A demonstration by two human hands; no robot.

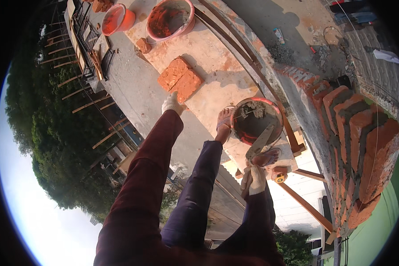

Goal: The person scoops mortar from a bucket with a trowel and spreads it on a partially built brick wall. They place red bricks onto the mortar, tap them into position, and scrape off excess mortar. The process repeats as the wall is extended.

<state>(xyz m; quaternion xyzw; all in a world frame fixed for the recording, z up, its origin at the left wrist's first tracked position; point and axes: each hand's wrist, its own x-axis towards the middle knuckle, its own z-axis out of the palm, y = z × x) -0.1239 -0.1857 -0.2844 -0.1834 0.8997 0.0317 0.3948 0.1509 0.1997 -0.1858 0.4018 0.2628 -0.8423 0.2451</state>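
Observation:
My left hand [173,104], in a pale work glove, reaches to the near edge of two orange-red bricks [180,79] lying side by side on the planks. Its fingers look stretched apart at the brick's edge; whether they touch it is hard to tell. My right hand [254,181], also gloved, is closed around the handle of a trowel [264,138]. The trowel's grey-smeared blade points up over the near rim of a bucket [280,116] with grey mortar [255,122] in it.
Two more buckets [118,19] [170,20] and a brick piece [143,45] stand farther along the planks. At right rises a brick wall [363,137] with mortar joints and a string line. My bare feet are beside the mortar bucket, near a yellow tape measure [279,178]. The platform's left edge drops off.

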